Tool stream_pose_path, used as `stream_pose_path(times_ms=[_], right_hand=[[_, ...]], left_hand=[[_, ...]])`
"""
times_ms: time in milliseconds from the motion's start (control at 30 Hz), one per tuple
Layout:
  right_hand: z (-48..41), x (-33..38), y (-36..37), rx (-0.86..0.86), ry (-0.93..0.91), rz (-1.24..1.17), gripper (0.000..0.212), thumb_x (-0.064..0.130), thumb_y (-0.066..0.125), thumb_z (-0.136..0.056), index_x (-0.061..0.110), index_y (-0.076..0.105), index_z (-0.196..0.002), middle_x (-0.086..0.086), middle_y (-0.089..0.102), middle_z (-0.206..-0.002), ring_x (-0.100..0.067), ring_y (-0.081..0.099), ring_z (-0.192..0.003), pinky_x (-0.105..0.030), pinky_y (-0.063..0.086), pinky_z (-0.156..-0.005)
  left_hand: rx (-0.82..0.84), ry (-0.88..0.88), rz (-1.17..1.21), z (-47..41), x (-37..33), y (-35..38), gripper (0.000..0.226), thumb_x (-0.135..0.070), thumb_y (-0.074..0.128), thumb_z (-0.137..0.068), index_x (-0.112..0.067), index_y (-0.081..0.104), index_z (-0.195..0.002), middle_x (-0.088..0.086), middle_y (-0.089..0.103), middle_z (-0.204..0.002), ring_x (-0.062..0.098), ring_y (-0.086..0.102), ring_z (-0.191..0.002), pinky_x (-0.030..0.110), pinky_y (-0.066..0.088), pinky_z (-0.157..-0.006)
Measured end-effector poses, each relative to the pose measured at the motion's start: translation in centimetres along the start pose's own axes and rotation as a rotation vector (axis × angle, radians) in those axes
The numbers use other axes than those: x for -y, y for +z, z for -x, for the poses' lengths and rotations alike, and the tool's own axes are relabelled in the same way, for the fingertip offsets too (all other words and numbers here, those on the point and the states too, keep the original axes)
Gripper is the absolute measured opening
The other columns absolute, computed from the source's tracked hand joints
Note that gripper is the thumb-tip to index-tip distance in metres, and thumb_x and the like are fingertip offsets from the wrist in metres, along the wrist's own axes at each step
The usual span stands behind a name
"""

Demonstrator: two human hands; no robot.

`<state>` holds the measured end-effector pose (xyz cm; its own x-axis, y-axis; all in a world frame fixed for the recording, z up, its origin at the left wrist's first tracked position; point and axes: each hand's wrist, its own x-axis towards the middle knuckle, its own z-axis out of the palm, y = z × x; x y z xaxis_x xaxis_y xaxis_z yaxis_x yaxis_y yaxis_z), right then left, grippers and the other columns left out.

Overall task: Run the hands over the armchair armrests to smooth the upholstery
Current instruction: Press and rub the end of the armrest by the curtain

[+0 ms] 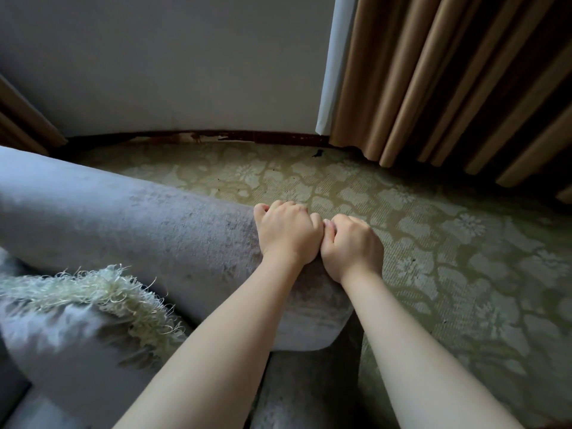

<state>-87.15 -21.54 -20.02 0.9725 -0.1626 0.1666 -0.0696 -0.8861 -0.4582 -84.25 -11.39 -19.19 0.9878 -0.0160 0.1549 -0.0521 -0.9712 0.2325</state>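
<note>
The grey velvet armrest (139, 230) of the armchair runs from the left edge toward the lower middle and ends in a rounded front. My left hand (288, 230) and my right hand (353, 246) lie side by side on its outer edge, touching each other. The fingers of both hands curl down over the far side of the armrest, so the fingertips are hidden. Both thumbs show on the top. My bare forearms reach in from the bottom of the view.
A grey cushion (68, 342) with a pale shaggy fringe (102, 289) lies on the seat at lower left. Beyond the armrest is a green floral carpet (448, 258). A plain wall (170, 57) stands behind, with brown curtains (448, 72) hanging at the right.
</note>
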Motion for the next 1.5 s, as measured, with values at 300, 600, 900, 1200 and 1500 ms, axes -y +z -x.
stream_pose_path(times_ms=[300,600,900,1200,1500], right_hand=[[0.1,0.0,-0.4,0.034,0.01,0.02,0.037,0.035,0.034,-0.094,0.01,0.058,-0.081,-0.011,0.063,-0.09,-0.031,0.054,-0.082,-0.031,0.03,-0.062],[3.2,-1.4,-1.9,0.041,0.026,0.007,0.038,0.035,0.034,-0.095,0.008,0.06,-0.088,-0.013,0.062,-0.095,-0.032,0.055,-0.09,-0.032,0.032,-0.065],[2.4,-1.5,-1.0,-0.046,0.015,0.033,0.036,0.034,0.037,-0.093,0.01,0.057,-0.076,-0.012,0.064,-0.085,-0.034,0.056,-0.081,-0.031,0.029,-0.06],[2.7,-1.4,-1.4,-0.025,0.035,0.021,0.039,0.037,0.034,-0.094,0.012,0.059,-0.081,-0.014,0.064,-0.093,-0.032,0.051,-0.078,-0.031,0.028,-0.062],[5.5,-3.0,-2.6,-0.006,0.037,-0.015,0.04,0.037,0.033,-0.095,0.009,0.06,-0.086,-0.014,0.064,-0.094,-0.031,0.052,-0.084,-0.031,0.028,-0.064]], left_hand=[[-0.027,-0.005,0.002,0.3,-0.4,-0.2,0.038,-0.035,0.032,-0.087,-0.02,0.049,-0.056,0.0,0.065,-0.079,0.018,0.047,-0.08,0.038,0.022,-0.082],[-0.061,0.048,0.023,3.7,-1.5,-0.2,0.035,-0.033,0.032,-0.086,-0.02,0.051,-0.059,0.0,0.066,-0.082,0.018,0.052,-0.084,0.036,0.021,-0.082],[-0.083,0.013,0.045,2.5,-1.7,0.3,0.036,-0.034,0.032,-0.085,-0.019,0.052,-0.059,0.001,0.065,-0.076,0.019,0.048,-0.078,0.037,0.021,-0.08],[-0.088,0.02,-0.02,2.9,-1.8,0.0,0.041,-0.038,0.032,-0.088,-0.018,0.051,-0.059,0.004,0.065,-0.078,0.02,0.041,-0.073,0.038,0.022,-0.077],[-0.107,0.088,-0.017,6.1,-3.0,-0.1,0.038,-0.037,0.034,-0.09,-0.018,0.052,-0.062,0.003,0.068,-0.086,0.022,0.053,-0.087,0.038,0.025,-0.083]])
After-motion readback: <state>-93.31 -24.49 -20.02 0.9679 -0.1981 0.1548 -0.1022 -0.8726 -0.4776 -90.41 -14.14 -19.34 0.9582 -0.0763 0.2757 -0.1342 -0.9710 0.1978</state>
